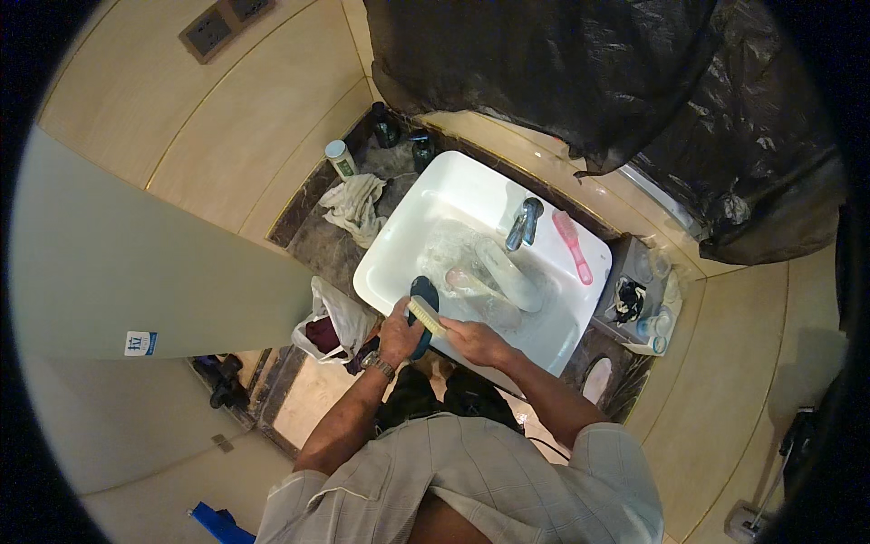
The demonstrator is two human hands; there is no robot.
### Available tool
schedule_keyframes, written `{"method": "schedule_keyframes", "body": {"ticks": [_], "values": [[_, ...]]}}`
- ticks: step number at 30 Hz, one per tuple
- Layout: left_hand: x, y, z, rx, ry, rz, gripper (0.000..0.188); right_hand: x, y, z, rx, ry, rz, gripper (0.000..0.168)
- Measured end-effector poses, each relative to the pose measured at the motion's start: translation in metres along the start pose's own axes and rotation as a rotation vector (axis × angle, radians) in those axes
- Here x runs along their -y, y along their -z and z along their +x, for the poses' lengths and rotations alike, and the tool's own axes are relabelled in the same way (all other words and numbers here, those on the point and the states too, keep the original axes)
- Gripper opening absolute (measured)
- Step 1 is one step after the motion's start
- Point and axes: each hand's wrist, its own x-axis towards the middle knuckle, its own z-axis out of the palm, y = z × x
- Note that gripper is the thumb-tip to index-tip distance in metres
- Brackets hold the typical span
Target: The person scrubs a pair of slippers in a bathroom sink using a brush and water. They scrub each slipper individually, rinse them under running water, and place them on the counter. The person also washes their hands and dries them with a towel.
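My left hand (pixel 399 333), with a metal-banded watch at the wrist, holds a dark blue-green shoe or slipper (pixel 424 291) over the near left rim of a white basin (pixel 386 264). In my right hand (pixel 474 342) is a pale scrubbing brush (pixel 427 317), laid against the dark shoe with its bristles facing me. The shoe's middle is partly covered by the brush and my fingers. Sudsy water fills the basin's bottom. A whitish shoe (pixel 506 273) and a pinkish-white one (pixel 481 297) lie in it, partly under water.
A chrome faucet (pixel 525 223) and a pink brush (pixel 573 246) are on the basin's far rim. Left stand a white cloth (pixel 357 207), a white bottle (pixel 340 160) and dark bottles (pixel 385 128). A plastic bag (pixel 346 313) hangs nearby. A grey box (pixel 629 289) sits right, near a pale sole-shaped item (pixel 598 381).
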Motion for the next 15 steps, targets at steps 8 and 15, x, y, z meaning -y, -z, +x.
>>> {"method": "schedule_keyframes", "body": {"ticks": [8,15], "values": [[0.01,-0.006,-0.001,0.052,0.001,-0.024,0.077,-0.029,-0.013,0.064,-0.15,-0.073,-0.195,0.041],[0.0,0.007,0.0,0.099,0.132,-0.033,0.091,-0.008,-0.013,0.022,-0.13,0.006,0.039,0.038]]}}
